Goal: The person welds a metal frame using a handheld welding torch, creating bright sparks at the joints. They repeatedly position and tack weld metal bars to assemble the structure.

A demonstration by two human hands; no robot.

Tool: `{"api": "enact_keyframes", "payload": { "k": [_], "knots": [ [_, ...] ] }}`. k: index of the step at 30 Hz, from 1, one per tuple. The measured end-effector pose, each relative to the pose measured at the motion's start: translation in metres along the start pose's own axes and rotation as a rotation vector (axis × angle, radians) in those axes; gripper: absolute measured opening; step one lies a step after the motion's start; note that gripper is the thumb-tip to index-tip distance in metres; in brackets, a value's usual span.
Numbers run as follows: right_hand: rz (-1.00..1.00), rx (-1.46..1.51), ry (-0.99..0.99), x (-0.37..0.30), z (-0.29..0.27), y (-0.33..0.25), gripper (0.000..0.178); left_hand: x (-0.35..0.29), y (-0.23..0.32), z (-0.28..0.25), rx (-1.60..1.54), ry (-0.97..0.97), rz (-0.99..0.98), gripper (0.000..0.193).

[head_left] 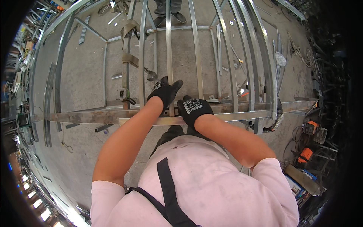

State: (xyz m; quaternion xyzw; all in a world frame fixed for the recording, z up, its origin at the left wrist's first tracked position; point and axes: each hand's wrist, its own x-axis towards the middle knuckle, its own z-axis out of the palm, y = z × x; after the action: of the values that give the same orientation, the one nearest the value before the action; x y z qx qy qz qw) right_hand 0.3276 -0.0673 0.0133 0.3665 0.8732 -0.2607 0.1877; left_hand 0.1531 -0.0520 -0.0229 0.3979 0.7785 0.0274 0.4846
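Running lengthwise away from the body, the slim metal bar (169, 45) reaches from the near cross rail (242, 115) toward the top of the view. Of the 2 hands, the left hand (164, 93) is nearer: it straddles the bar, thumb to its right and fingers to its left, though how tightly they close I cannot tell. The right hand (194, 109) sits just to the bar's right, at the rail, fingers bent and their tips hidden, so its grip is unclear.
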Motion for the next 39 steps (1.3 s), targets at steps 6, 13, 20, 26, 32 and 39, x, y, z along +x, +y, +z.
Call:
{"api": "enact_keyframes", "payload": {
  "k": [6, 13, 20, 26, 32, 39],
  "knots": [
    [-0.006, 0.02, -0.01, -0.002, -0.002, 0.003, 0.024, -0.001, 0.007, 0.015, 0.115, 0.229, 0.02, 0.076],
    [-0.052, 0.014, -0.012, -0.008, -0.006, 0.003, 0.028, 0.005, 0.002, 0.022, 0.086, 0.305, 0.058, 0.084],
    [-0.011, 0.046, 0.037, -0.013, -0.005, 0.006, 0.03, 0.0, 0.007, 0.017, 0.093, 0.273, 0.024, 0.092],
    [-0.101, 0.298, 0.33, -0.034, 0.012, 0.026, 0.034, 0.01, 0.009, -0.013, 0.026, 0.038, -0.008, 0.097],
    [-0.331, 0.293, 0.601, -0.042, 0.018, 0.041, 0.027, 0.013, -0.001, -0.036, -0.003, -0.175, 0.019, 0.084],
    [-0.419, 0.187, 0.697, -0.047, 0.031, 0.044, 0.038, -0.001, -0.009, -0.027, 0.028, -0.254, 0.045, 0.061]
  ]
}}
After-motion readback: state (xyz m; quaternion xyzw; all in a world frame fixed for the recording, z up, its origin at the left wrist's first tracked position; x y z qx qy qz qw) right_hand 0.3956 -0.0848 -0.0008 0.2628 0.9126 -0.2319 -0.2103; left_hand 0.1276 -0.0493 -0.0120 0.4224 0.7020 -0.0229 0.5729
